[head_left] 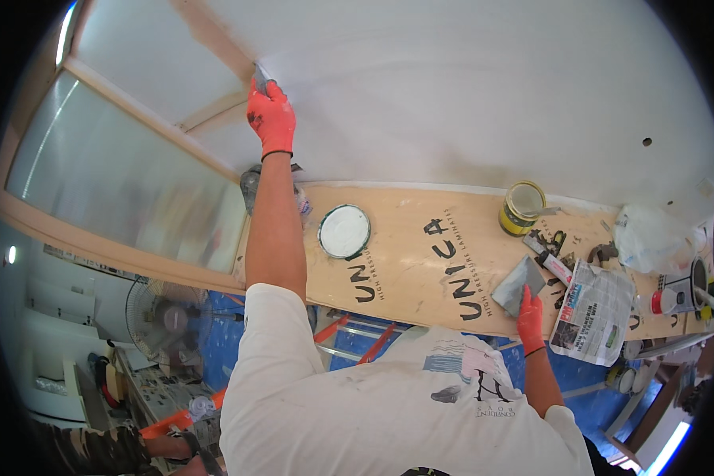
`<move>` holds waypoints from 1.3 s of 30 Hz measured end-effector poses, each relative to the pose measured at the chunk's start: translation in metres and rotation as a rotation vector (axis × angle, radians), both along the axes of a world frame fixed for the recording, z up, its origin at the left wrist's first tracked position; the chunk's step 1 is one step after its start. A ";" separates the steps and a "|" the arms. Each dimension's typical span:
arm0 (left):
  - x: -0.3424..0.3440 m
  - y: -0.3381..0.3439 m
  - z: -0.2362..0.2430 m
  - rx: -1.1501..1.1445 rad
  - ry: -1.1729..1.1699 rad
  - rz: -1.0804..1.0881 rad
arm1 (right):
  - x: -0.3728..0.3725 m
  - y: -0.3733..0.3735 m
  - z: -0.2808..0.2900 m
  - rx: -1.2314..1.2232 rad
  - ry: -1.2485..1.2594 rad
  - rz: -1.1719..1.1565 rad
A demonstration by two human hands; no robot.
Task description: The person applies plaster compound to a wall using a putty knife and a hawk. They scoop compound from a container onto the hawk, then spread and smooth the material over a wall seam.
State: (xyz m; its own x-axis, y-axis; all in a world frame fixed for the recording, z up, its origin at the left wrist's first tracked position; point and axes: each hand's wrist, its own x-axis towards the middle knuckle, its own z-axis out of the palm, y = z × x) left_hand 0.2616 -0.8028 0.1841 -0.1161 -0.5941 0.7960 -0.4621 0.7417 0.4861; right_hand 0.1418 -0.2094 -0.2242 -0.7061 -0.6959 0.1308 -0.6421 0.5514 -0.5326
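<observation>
Your left hand (270,117), in an orange glove, is raised far up and left against the white wall panel (468,87). Its fingers are curled tight around a small putty knife (259,78), blade tip pressed where the panel meets the wooden frame strip (214,36), so the edge rides the seam.

Your right hand (530,319), also gloved, is low and to the right. It pinches a grey flat plate (518,285) by its near edge and holds it level over the plywood board (420,262), probably so filler stays on it.

The open tub of white filler (344,231) sits on the board just right of your left forearm, within reach of either hand. A yellow tin (522,208) stands further right by the wall. Newspaper (593,312) and small tools lie right of the plate. A fan (166,317) stands on the floor, lower left.
</observation>
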 end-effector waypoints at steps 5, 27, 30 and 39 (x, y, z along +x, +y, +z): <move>-0.007 -0.001 0.000 0.031 0.005 -0.028 | 0.000 -0.002 -0.009 -0.066 0.002 0.028; -0.079 0.236 -0.015 0.002 0.068 -0.774 | 0.008 -0.040 0.120 -0.846 -1.117 -0.201; -0.032 0.295 -0.044 -0.217 -0.200 -1.056 | 0.016 -0.047 0.185 -1.193 -1.547 -0.007; 0.041 0.309 -0.050 -0.389 -0.879 -1.157 | 0.042 -0.054 0.247 -1.443 -1.352 -0.146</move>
State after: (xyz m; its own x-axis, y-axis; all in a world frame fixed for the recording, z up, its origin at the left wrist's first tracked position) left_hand 0.3031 -0.4933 0.1346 -0.8711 0.3831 0.3071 0.4209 0.9048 0.0650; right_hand 0.1842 -0.2633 0.0225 -0.8433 -0.5215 -0.1302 0.4942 -0.6571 -0.5692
